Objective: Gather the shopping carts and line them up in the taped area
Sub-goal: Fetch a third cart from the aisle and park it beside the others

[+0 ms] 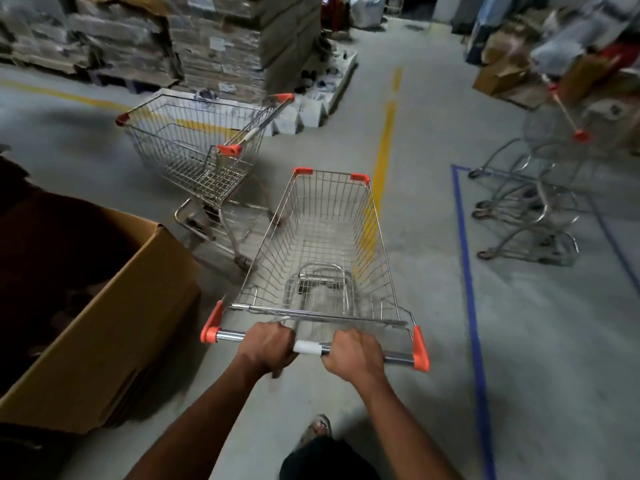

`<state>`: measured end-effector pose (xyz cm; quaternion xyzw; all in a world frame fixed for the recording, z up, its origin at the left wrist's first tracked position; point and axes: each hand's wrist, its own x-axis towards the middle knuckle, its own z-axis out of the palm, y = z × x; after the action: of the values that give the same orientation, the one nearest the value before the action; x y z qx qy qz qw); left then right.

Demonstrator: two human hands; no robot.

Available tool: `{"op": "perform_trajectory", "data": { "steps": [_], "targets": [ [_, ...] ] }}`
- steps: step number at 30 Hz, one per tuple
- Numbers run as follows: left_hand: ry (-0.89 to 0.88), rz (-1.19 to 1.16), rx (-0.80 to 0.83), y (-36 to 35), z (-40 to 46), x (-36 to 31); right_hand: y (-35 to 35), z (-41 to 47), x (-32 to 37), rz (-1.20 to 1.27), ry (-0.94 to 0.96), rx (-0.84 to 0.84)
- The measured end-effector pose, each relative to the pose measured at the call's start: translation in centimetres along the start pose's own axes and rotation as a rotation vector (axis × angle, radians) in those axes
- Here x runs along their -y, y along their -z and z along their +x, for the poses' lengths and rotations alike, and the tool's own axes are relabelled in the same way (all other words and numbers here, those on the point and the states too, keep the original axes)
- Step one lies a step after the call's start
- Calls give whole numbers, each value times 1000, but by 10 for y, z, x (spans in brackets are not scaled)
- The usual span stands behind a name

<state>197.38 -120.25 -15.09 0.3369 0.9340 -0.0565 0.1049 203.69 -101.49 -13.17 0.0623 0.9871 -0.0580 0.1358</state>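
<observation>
An empty wire shopping cart point(322, 244) with orange corner caps stands straight in front of me. My left hand point(268, 348) and my right hand point(355, 355) both grip its chrome handle bar point(230, 336), one on each side of a white sleeve. A second empty cart point(194, 150) stands apart to the left, turned sideways. On the right, nested carts point(540, 202) stand inside the blue tape outline point(465, 258) on the floor; their baskets are blurred.
A large open cardboard box point(104, 306) sits close on my left. Tall stacks of flattened cardboard point(214, 43) rise behind the second cart. A yellow floor line point(386, 147) runs ahead. Boxes and bags point(519, 71) pile up at the right rear.
</observation>
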Motion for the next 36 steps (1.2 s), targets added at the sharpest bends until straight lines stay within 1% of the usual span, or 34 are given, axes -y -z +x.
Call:
{"op": "perform_trajectory", "data": {
  "steps": [4, 9, 17, 26, 32, 36],
  "targets": [
    [-84, 37, 5, 9, 43, 40, 2, 40, 11, 27, -42, -28],
    [-132, 62, 38, 20, 90, 80, 9, 85, 24, 70, -90, -41],
    [-241, 92, 4, 32, 155, 128, 28, 146, 38, 120, -184, -64],
    [-386, 148, 7, 52, 229, 179, 49, 211, 59, 196, -374, -50],
    [-539, 162, 21, 65, 280, 206, 58, 246, 70, 205, -500, -47],
    [-626, 186, 29, 72, 317, 218, 66, 270, 78, 210, -610, -81]
  ]
}}
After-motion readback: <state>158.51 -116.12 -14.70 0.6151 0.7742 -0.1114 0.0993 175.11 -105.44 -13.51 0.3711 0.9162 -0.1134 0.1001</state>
